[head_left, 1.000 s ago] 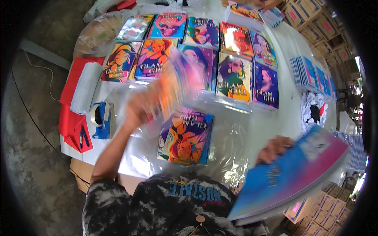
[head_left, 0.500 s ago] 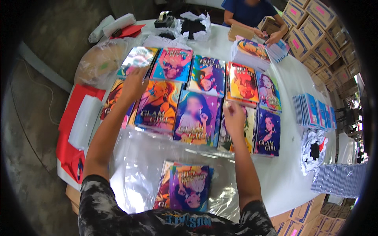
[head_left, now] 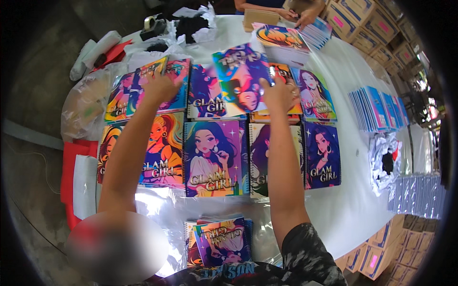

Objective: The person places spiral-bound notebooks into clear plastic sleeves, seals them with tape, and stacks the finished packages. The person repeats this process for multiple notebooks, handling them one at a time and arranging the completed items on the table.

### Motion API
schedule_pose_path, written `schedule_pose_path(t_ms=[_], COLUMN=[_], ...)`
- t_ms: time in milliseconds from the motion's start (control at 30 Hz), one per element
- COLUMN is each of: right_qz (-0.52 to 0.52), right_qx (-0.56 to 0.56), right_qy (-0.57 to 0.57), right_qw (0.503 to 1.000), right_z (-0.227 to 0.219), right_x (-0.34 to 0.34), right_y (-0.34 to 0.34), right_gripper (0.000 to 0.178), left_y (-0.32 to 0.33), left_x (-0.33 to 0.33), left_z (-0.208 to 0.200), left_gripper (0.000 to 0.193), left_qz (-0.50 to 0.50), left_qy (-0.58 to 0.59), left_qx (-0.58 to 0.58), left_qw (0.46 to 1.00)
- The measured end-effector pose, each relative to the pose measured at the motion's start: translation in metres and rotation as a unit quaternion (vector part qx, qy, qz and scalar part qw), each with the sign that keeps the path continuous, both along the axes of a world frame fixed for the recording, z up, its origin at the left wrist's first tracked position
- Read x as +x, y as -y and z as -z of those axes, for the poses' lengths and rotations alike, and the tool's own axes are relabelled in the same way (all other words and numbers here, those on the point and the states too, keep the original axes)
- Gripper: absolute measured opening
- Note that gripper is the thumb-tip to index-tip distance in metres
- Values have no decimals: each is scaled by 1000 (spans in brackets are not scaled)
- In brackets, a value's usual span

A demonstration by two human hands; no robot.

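Two rows of colourful spiral notebooks with cartoon girl covers lie on the white table (head_left: 353, 209). My left hand (head_left: 161, 86) reaches to the back row's left end and grips the edge of a tilted orange-edged notebook (head_left: 143, 76). My right hand (head_left: 279, 93) holds a blue and purple notebook (head_left: 238, 78) by its right edge, raised and slanted over the middle of the back row. The front row, with a purple-covered notebook (head_left: 212, 157) at its centre, lies flat under my forearms. A small pile of notebooks (head_left: 219, 240) sits close to my body.
Blue notebooks (head_left: 377, 109) stand stacked at the right, with crumpled white wrapping (head_left: 386, 157) beside them. Cardboard boxes (head_left: 362, 24) line the far right. Another person's hand (head_left: 305, 16) works at the far end. A tape roll (head_left: 150, 23), red folder (head_left: 71, 162) and clear plastic sheet (head_left: 157, 209) are around.
Both hands have moved forward from near my body to the back row. The large blue cover that my right hand held low at the right is gone from it.
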State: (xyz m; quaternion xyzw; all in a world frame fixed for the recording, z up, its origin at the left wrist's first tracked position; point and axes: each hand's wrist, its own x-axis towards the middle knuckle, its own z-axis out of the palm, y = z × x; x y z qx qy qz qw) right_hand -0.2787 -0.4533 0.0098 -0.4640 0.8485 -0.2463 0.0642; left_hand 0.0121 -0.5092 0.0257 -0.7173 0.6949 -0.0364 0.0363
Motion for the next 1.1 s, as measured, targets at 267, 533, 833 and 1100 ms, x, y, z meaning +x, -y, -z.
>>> schedule_pose_path(t_ms=[267, 533, 833, 1100], right_qz=[-100, -59, -165, -183], right_qx=[110, 34, -236, -121], right_qy=[86, -1, 270, 727], right_qw=[985, 998, 919, 650], right_z=[20, 14, -84, -62], right_x=[-17, -45, -45, 22], right_y=[-13, -5, -85, -342], right_gripper=[60, 45, 52, 41], left_y=[26, -112, -450, -462], left_x=[-40, 30, 42, 77], left_z=[8, -79, 11, -85], left_gripper=[67, 30, 9, 19], left_qz=[-28, 64, 373, -33], left_qy=[-73, -439, -244, -441], left_qx=[164, -234, -2, -503], left_qw=[983, 865, 895, 743])
